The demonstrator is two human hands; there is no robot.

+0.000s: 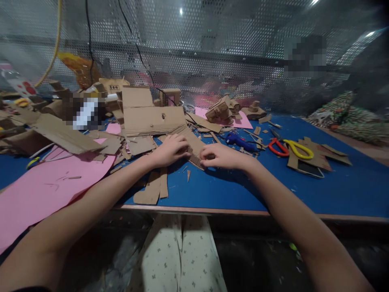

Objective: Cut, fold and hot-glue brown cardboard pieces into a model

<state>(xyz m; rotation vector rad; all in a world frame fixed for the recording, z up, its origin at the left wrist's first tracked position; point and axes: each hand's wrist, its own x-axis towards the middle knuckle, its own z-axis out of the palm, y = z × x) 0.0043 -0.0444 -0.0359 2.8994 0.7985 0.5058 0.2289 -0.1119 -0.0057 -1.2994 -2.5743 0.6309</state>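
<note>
As cardboard [193, 140] slants between, left hand [172, 149] curled against it, grip unclear, right hand [218, 156] pinching it.

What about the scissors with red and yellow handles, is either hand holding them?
No, the scissors lie off to the right, while the left hand and right hand are at the corrugated cardboard.

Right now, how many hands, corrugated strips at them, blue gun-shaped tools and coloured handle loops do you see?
Hands: 2, left hand and right hand
Corrugated strip at the hands: 1
Blue gun-shaped tool: 1
Handle loops: 2, red loop and yellow loop
Total: 6
</note>
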